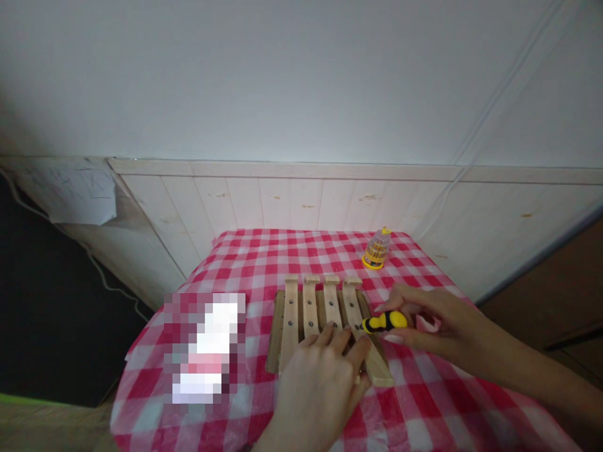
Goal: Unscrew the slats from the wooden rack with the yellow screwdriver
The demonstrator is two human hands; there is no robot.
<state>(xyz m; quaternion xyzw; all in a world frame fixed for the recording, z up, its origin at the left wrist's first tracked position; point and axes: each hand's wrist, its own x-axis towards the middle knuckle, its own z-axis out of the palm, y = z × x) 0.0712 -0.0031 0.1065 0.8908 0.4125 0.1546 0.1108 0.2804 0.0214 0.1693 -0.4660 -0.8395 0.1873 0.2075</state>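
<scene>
A screwdriver with a short yellow and black handle is in my right hand, held between thumb and fingers. Its tip meets the rightmost wooden slat, near a dark screw. That slat is one of several pale slats with hooked far ends and dark screws, lying across a darker wooden board. My left hand reaches over the slats, its fingers bent down onto them and its thumb by the rightmost slat's side. This slat's near end angles out to the right. The hand covers the near part of the others.
On the table, a red and white checked cloth lies beneath everything. A clear container with a yellow base stands at the back right. Something blurred out lies to the left. A white panelled wall borders the table's far edge.
</scene>
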